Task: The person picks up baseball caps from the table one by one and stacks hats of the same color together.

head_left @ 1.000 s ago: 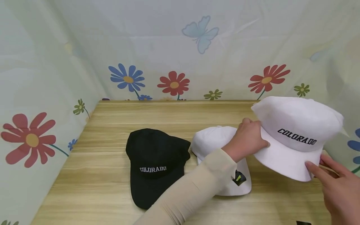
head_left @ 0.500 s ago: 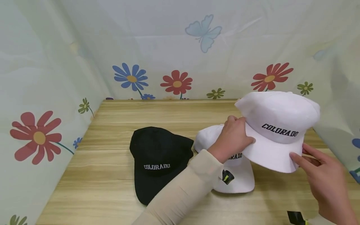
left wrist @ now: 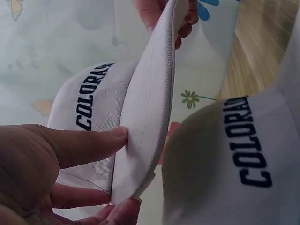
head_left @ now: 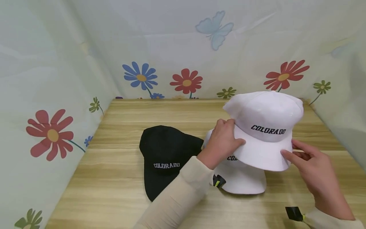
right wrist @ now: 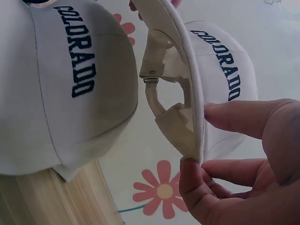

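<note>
Both hands hold up a white baseball cap (head_left: pixel 264 111) with "COLORADO" in black on its front, brim toward me. My left hand (head_left: pixel 224 140) pinches the left side of the brim, thumb on top and fingers beneath. On the brim's right side, my right hand (head_left: pixel 311 168) pinches with thumb above and fingers under. The right wrist view shows the raised cap's underside and its back strap (right wrist: pixel 152 93). A second white cap (head_left: pixel 246 181) lies on the table below, its crown mostly hidden by the raised cap and left hand. In the left wrist view, that lower cap (left wrist: pixel 262 140) stands close beside.
A black cap (head_left: pixel 166 146) with white "COLORADO" lettering lies left of the white one, partly covered by the left sleeve (head_left: pixel 177 197). The wood-grain table (head_left: pixel 108 178) meets a flowered cloth backdrop (head_left: pixel 160 38). Black tags hang near both wrists.
Both hands have carried the raised white cap leftward, from right of the lower white cap to above it. The view has also shifted slightly. The hands' hold on the brim looks the same.
</note>
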A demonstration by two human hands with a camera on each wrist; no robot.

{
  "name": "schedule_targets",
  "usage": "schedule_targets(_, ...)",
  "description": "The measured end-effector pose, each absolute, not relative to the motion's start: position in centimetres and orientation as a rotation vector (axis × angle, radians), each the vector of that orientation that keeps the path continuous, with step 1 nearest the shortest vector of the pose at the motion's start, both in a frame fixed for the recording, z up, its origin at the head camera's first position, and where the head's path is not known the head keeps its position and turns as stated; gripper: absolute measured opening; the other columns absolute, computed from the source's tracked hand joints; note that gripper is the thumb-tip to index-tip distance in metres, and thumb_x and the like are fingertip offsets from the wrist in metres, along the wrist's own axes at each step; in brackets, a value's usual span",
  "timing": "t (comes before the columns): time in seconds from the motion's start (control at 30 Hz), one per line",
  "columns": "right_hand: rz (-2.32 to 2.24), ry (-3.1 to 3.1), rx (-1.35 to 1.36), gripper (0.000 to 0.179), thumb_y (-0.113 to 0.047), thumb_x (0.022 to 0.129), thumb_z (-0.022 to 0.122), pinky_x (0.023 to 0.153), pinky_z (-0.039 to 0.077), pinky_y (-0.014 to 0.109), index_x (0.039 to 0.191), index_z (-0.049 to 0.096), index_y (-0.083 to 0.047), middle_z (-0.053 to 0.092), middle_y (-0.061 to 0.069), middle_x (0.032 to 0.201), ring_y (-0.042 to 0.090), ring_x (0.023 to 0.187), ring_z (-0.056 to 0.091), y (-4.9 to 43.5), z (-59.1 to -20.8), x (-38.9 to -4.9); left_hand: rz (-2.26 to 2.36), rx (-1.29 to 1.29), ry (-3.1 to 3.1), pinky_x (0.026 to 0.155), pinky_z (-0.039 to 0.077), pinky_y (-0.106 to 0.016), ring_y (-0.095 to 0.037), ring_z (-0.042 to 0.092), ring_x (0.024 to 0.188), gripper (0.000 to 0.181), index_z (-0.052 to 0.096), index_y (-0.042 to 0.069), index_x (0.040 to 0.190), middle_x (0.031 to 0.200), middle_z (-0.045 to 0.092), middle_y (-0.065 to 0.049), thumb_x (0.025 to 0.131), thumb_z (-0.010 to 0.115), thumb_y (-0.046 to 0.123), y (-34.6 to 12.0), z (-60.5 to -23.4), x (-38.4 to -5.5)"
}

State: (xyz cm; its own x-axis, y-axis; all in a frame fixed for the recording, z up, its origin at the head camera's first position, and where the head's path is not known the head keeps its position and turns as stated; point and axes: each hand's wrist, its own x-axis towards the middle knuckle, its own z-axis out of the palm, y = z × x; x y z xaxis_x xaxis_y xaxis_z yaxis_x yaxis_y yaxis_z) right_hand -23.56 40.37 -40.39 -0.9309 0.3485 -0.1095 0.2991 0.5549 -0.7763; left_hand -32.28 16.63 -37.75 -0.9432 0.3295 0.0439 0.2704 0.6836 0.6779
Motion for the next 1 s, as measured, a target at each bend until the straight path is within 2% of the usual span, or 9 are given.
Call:
schedule_targets(0.1,1.319,-2.755,-0.522,0.08,-0.051,0.084,0.07,0.064,0.043,0.013,0.147,0.041,-0.012,0.051,-0.032,0.097,-0.015,0.08,0.053,39.9,-40.5,-23.9,1.117,0.469,2.812,0.081,0.049,-0.026,-0.014,0.051,0.103,0.057,0.053,0.013,0.133,0.121,0.05,-0.003,0.083,0.076,0.032,16.0,-38.2,-32.0)
schedule_targets(0.33,1.279,-2.793,-0.464,0.077,-0.051,0.084,0.07,0.063,0.045,0.013,0.145,0.045,-0.011,0.055,-0.011,0.114,-0.013,0.079,0.053,38.6,-40.8,-24.5,1.168,0.398,2.822,0.086,0.05,-0.026,-0.015,0.051,0.104,0.062,0.051,0.013,0.136,0.122,0.049,-0.003,0.083,0.077,0.032,14.5,-38.8,-31.2)
schedule_targets(0.5,1.242,-2.799,-0.394,0.074,-0.05,0.084,0.07,0.062,0.045,0.014,0.143,0.048,-0.01,0.054,-0.021,0.103,-0.013,0.078,0.054,38.0,-40.7,-24.7,1.2,0.36,2.813,0.087,0.051,-0.027,-0.015,0.051,0.104,0.062,0.051,0.013,0.136,0.122,0.048,-0.004,0.083,0.077,0.032,13.5,-39.1,-30.6)
schedule_targets(0.77,1.217,-2.809,-0.328,0.069,-0.049,0.085,0.07,0.062,0.046,0.015,0.14,0.053,-0.01,0.054,-0.025,0.1,-0.012,0.078,0.054,37.8,-40.8,-24.6,1.202,0.345,2.807,0.09,0.05,-0.029,-0.017,0.051,0.109,0.061,0.052,0.013,0.136,0.126,0.048,-0.005,0.083,0.077,0.031,13.0,-39.5,-30.2)
schedule_targets(0.87,1.21,-2.836,-0.323,0.07,-0.05,0.085,0.069,0.062,0.047,0.016,0.14,0.052,-0.01,0.059,-0.009,0.112,-0.012,0.078,0.053,37.7,-41.3,-24.6,1.184,0.349,2.811,0.094,0.049,-0.031,-0.019,0.051,0.113,0.061,0.052,0.012,0.136,0.129,0.048,-0.006,0.084,0.076,0.03,12.9,-40.0,-29.8)
schedule_targets(1.0,1.195,-2.868,-0.305,0.069,-0.049,0.086,0.068,0.062,0.048,0.017,0.14,0.052,-0.008,0.058,0.013,0.124,-0.012,0.078,0.052,37.7,-42.1,-24.5,1.155,0.335,2.815,0.096,0.048,-0.032,-0.02,0.052,0.114,0.06,0.052,0.011,0.136,0.131,0.048,-0.008,0.084,0.076,0.03,13.0,-40.9,-29.4)
